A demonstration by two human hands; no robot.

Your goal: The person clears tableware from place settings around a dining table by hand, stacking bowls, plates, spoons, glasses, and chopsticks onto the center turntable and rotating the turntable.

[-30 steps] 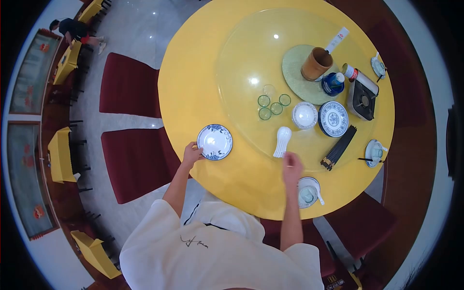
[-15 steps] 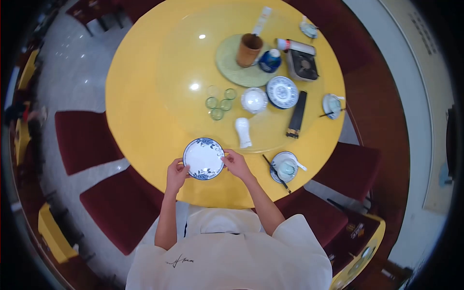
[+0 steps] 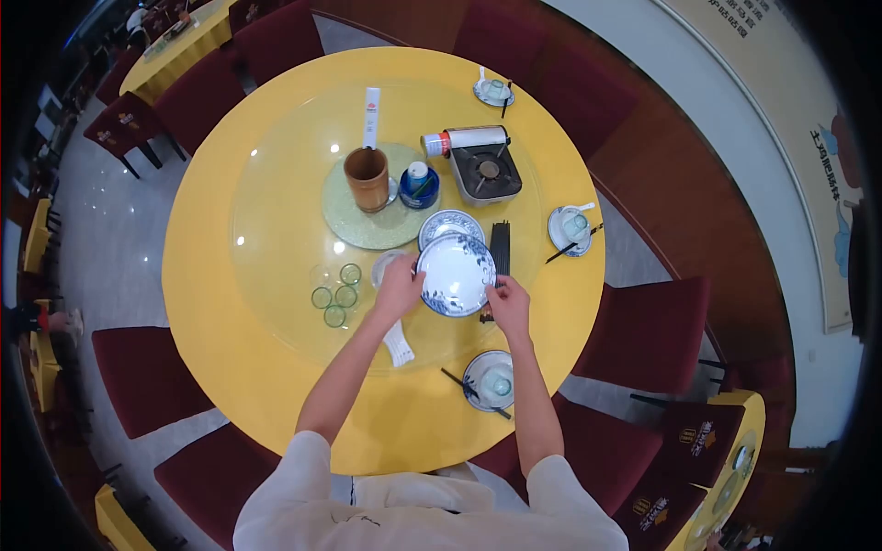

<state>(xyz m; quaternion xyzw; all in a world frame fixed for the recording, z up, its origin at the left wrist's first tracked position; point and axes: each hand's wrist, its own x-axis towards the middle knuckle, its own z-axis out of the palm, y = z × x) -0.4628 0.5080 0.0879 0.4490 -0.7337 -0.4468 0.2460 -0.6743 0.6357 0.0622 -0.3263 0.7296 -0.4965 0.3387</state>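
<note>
A white plate with blue flowers (image 3: 457, 274) is gripped at its rim by both hands, tilted up in front of me. My left hand (image 3: 401, 285) is closed on its left edge, my right hand (image 3: 510, 305) on its lower right edge. Just beyond lies a patterned blue-and-white plate stack (image 3: 450, 223), partly covered by the held plate. White bowls (image 3: 386, 264) are mostly hidden behind my left hand. Under my left forearm, white spoons (image 3: 398, 347) lie on the glass turntable (image 3: 276, 275). A bundle of black chopsticks (image 3: 500, 248) runs beside the plates, its lower part hidden.
Several green-tinted glasses (image 3: 345, 296) stand on the left. Farther back are a bamboo cup (image 3: 367, 181), a blue pot (image 3: 419, 186) and a portable gas stove (image 3: 488, 173). Place settings, one near my right forearm (image 3: 489, 380), line the right edge. Dark red chairs (image 3: 643, 335) surround the yellow table (image 3: 202, 303).
Both hands have carried the plate forward and to the right, from the near table edge to the plate stack. My view has shifted, showing more of the far side.
</note>
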